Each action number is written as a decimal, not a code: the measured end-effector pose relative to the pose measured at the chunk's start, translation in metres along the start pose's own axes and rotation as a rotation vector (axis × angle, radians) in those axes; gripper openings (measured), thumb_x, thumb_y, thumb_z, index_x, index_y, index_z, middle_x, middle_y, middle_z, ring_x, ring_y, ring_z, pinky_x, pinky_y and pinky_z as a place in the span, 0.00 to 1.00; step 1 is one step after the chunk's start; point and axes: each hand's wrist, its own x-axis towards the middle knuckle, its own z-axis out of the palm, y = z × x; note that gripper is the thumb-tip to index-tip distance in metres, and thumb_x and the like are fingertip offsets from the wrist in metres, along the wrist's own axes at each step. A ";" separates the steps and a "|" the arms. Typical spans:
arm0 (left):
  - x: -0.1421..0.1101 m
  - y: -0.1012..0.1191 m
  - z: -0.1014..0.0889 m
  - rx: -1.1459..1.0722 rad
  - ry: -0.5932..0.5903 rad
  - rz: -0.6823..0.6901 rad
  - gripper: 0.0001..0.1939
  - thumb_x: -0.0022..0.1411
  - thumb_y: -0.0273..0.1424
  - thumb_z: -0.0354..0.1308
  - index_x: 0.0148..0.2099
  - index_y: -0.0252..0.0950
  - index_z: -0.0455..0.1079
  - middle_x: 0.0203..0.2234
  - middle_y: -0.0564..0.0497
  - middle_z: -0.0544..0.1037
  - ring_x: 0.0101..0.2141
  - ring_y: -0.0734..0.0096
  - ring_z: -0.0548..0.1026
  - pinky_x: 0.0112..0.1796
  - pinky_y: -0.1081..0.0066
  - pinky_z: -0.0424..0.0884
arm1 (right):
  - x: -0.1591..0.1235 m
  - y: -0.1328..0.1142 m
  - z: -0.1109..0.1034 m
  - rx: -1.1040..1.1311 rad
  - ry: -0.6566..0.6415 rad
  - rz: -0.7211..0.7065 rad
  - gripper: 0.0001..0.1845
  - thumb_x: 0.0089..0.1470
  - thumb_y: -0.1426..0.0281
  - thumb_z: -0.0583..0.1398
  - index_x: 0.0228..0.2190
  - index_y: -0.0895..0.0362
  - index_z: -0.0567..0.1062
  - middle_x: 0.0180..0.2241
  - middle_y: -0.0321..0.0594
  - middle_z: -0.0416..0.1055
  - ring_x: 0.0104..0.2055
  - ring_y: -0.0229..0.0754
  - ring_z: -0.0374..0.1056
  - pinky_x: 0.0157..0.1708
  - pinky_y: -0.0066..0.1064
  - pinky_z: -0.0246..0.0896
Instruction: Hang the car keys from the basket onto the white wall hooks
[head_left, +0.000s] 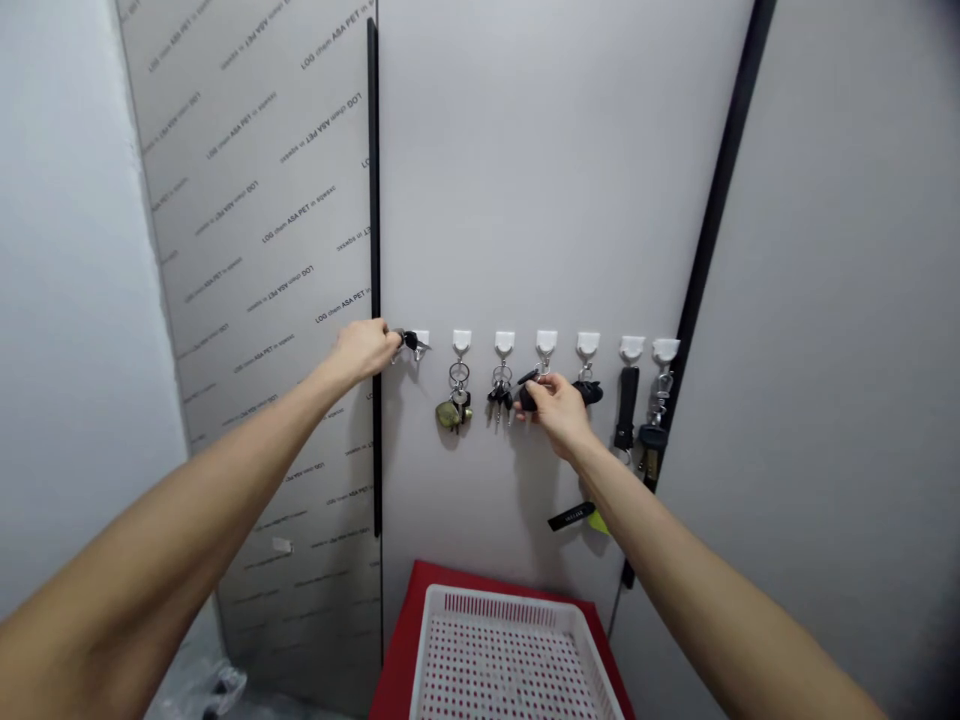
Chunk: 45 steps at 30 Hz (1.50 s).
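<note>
My left hand (pixel 367 348) is closed on a bunch of keys (pixel 411 341) with a black head, right at the leftmost white hook (pixel 423 338). Whether its ring sits on that hook I cannot tell. Pinched in the fingers of my right hand (pixel 556 408) is a black key fob (pixel 529 396), just below the middle hook (pixel 547 341). Between my hands hang a key ring with a greenish tag (pixel 448 414) and a bunch of black-headed keys (pixel 500 398). Another black fob (pixel 591 391) shows behind my right hand.
Farther right hang a black strap (pixel 626 408) and a keychain with a dark key (pixel 652 437). A black tag (pixel 571 516) and a yellow-green piece (pixel 599 522) dangle by my right forearm. Below, a white perforated basket (pixel 433 640) stands on a red surface (pixel 396 640). Long black handles (pixel 374 200) edge the panel.
</note>
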 end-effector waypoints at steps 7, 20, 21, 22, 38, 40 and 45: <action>0.010 0.021 -0.014 -0.129 0.158 0.080 0.13 0.47 0.33 0.43 0.31 0.32 0.64 0.25 0.47 0.70 0.29 0.68 0.66 0.28 0.74 0.59 | 0.017 -0.059 -0.010 0.072 0.115 -0.159 0.04 0.42 0.70 0.49 0.21 0.58 0.59 0.13 0.28 0.55 0.11 0.26 0.51 0.09 0.19 0.48; -0.108 0.060 0.065 -0.358 -0.311 0.437 0.12 0.49 0.33 0.41 0.28 0.33 0.62 0.23 0.51 0.66 0.26 0.74 0.63 0.27 0.75 0.58 | 0.026 -0.043 -0.044 -0.385 0.013 -0.302 0.10 0.39 0.65 0.50 0.20 0.59 0.64 0.14 0.30 0.58 0.13 0.28 0.54 0.14 0.20 0.48; -0.115 0.059 0.070 -0.374 -0.351 0.435 0.12 0.49 0.33 0.40 0.28 0.33 0.62 0.23 0.51 0.66 0.26 0.74 0.63 0.27 0.76 0.58 | 0.021 -0.041 -0.045 -0.339 -0.023 -0.294 0.10 0.39 0.64 0.50 0.20 0.59 0.63 0.14 0.30 0.57 0.13 0.28 0.54 0.14 0.20 0.49; -0.123 0.057 0.074 -0.388 -0.393 0.430 0.12 0.49 0.33 0.40 0.28 0.33 0.62 0.23 0.51 0.66 0.26 0.74 0.63 0.27 0.76 0.58 | 0.017 -0.038 -0.046 -0.281 -0.040 -0.292 0.10 0.39 0.64 0.50 0.20 0.59 0.62 0.15 0.29 0.57 0.14 0.28 0.55 0.14 0.20 0.49; -0.252 0.033 0.158 -0.217 -0.985 0.347 0.13 0.42 0.26 0.43 0.32 0.36 0.65 0.30 0.49 0.70 0.32 0.67 0.66 0.33 0.70 0.61 | 0.040 -0.061 -0.027 -0.582 0.113 -0.488 0.09 0.43 0.68 0.47 0.23 0.59 0.64 0.15 0.33 0.61 0.19 0.32 0.58 0.24 0.26 0.52; -0.251 0.032 0.159 -0.220 -0.995 0.339 0.15 0.41 0.25 0.42 0.32 0.36 0.64 0.31 0.49 0.70 0.33 0.68 0.66 0.33 0.70 0.61 | 0.045 -0.059 -0.028 -0.522 0.131 -0.515 0.10 0.43 0.68 0.46 0.24 0.59 0.64 0.17 0.33 0.62 0.19 0.31 0.58 0.23 0.25 0.53; -0.238 0.027 0.158 -0.263 -0.954 0.287 0.17 0.42 0.27 0.43 0.37 0.37 0.62 0.35 0.50 0.69 0.36 0.69 0.65 0.36 0.72 0.60 | 0.053 -0.049 -0.035 -0.457 0.130 -0.478 0.12 0.44 0.66 0.45 0.25 0.59 0.64 0.20 0.35 0.63 0.19 0.30 0.57 0.21 0.24 0.53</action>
